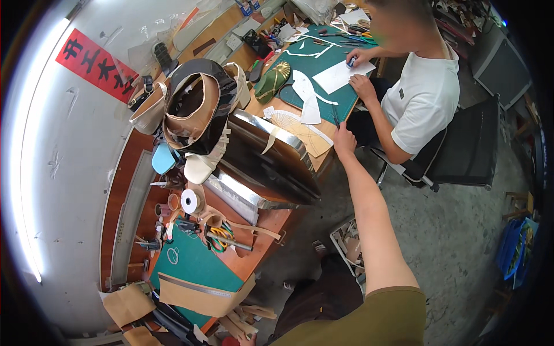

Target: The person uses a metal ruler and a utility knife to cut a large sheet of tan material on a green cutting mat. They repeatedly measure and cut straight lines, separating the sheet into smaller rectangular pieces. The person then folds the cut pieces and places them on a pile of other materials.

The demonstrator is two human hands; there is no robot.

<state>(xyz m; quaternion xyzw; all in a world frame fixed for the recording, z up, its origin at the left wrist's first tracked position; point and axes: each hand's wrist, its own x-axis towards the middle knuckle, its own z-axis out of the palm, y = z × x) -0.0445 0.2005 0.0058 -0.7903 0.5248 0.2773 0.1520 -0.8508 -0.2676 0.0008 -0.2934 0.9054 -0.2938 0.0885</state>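
Note:
My right arm reaches far across to the green-matted bench, where my right hand point(344, 140) is closed around a slim dark pointed tool point(336, 117); its exact kind is too small to make out. Just beyond the tool lie white curved pattern pieces point(310, 101), on the green cutting mat point(346, 112). A tan board point(314, 141) with a fan-shaped drawing is beside the hand. At the lower edge, only a bit of my left hand point(248, 340) shows, near tan strips point(235, 324); its fingers are mostly cut off.
A seated co-worker point(424, 98) in white works on a white sheet point(340, 78). A large dark-sided case point(259, 155) with bags and shoe forms on top divides the benches. Nearer are a spool point(190, 200), tan leather point(196, 297) and a floor crate point(349, 242).

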